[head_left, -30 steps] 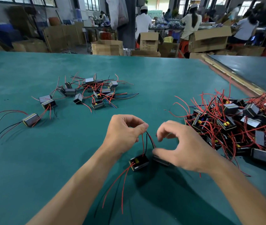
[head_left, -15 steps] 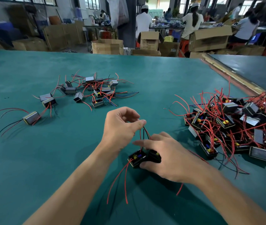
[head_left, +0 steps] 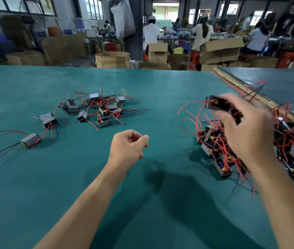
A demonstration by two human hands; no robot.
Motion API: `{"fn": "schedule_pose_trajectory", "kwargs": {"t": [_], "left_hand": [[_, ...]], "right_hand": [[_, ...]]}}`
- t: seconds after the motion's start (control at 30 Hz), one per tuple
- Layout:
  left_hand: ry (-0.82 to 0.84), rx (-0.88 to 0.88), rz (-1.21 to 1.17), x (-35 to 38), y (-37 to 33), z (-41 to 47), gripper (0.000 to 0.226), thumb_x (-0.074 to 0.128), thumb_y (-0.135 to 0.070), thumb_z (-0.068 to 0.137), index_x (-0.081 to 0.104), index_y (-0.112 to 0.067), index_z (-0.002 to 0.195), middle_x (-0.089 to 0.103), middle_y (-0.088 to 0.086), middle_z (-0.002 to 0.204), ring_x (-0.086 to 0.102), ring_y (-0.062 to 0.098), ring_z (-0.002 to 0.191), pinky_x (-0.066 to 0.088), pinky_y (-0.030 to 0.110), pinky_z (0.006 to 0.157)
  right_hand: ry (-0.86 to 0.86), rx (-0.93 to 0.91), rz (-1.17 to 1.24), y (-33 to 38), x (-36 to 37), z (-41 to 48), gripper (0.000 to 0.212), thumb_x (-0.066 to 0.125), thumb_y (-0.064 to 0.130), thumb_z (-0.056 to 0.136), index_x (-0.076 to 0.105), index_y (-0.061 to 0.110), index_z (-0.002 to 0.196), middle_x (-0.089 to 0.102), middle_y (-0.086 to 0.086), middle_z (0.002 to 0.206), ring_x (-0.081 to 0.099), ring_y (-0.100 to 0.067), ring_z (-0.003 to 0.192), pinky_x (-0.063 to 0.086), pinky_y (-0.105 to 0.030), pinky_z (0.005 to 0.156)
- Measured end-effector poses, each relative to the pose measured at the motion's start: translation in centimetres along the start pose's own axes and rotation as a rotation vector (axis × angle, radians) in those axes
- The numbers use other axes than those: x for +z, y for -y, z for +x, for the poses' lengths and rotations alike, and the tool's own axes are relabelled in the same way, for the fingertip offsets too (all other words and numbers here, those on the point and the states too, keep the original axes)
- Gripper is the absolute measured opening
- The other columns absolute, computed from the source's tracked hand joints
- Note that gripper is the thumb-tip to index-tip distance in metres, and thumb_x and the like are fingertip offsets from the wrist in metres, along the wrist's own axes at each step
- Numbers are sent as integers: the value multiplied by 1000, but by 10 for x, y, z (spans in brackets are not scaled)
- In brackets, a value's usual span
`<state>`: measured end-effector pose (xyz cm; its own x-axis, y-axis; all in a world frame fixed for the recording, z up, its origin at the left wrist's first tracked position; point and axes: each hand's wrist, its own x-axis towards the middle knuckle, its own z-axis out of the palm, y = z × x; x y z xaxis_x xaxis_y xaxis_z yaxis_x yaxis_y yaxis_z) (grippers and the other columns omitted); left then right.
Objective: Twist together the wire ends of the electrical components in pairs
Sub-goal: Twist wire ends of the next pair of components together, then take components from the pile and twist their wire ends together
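Our right hand (head_left: pixel 248 130) gripped a component (head_left: pixel 216 104) above the pile (head_left: pixel 289 146), left hand (head_left: pixel 126 148) loosely curled, empty; we feared its trailing wires (head_left: pixel 192 103) snagging the pile

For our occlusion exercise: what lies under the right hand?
The right hand, gripping blurred wired components, is above the pile of red-wired parts on the green table. The hand hides part of that pile.

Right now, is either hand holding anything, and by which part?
The right hand grips a dark component by its body, its red wires trailing free; motion blur hides the exact finger placement. The left hand holds nothing, loosely curled.
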<state>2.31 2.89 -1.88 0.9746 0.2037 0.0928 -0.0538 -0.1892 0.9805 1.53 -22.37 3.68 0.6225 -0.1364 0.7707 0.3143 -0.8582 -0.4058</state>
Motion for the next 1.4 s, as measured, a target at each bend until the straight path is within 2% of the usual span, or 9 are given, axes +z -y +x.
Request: {"fn": "schedule_pose_trajectory", "kwargs": {"t": [0.07,0.23,0.5,0.67,0.87,0.93,1.1,1.27,1.4], "left_hand": [[38,1,27,2,3,-3,22,70,-14,87,61,-9,67,61,-3,51,46,9,38,40,20,43],[64,12,25,1,3,-2,24,72,-12,85,58,-8,66,61,-3,53,47,12,40,42,21,45],[84,51,26,0,6,-1,32,74,-16,84,56,-15,58,62,2,55,47,17,46,43,28,50],[55,75,50,0,9,2,34,75,-19,82,54,-18,55,63,1,54,48,14,44,43,28,50],[-46,93,92,0,15,8,37,76,-22,79,50,-17,53,58,1,52,42,14,45,37,26,50],[-74,98,116,-1,17,10,41,77,-27,79,47,-18,52,53,-8,46,39,10,43,36,25,48],[-149,118,190,1,20,13,48,73,-35,83,40,-17,52,43,-10,42,34,10,44,36,27,49],[-209,57,292,-6,15,20,15,69,-29,84,56,-20,87,64,-9,75,61,16,71,52,35,73],[-213,2,557,-18,14,51,49,68,-28,81,45,-14,123,55,5,119,52,29,112,42,38,96]], "right_hand": [[-11,183,-159,-23,-3,9,37,65,15,90,66,18,126,65,-27,103,56,-42,100,42,-43,91],[459,495,-359,-45,19,-2,41,48,28,99,55,27,139,41,-27,143,34,-43,134,30,-47,112],[190,350,-245,-15,28,-12,39,55,2,85,69,14,120,29,-31,151,23,-43,141,15,-46,120],[30,-5,-43,24,37,-20,25,53,3,75,72,7,90,60,-21,118,55,-38,112,33,-28,100],[720,-11,-30,63,95,-47,16,60,23,87,67,20,101,68,-1,98,62,-23,96,47,-32,84],[642,3,29,65,107,-62,7,58,25,89,63,20,86,64,2,86,58,-22,85,40,-32,72],[422,-56,142,68,105,-77,39,50,29,91,32,17,58,37,2,53,31,-18,56,16,-30,57],[463,5,220,71,99,-76,52,48,36,95,18,17,57,20,-4,47,23,-23,52,15,-35,52],[513,-29,270,69,94,-82,50,43,40,93,19,15,57,22,-5,48,24,-22,53,19,-30,48]]}}
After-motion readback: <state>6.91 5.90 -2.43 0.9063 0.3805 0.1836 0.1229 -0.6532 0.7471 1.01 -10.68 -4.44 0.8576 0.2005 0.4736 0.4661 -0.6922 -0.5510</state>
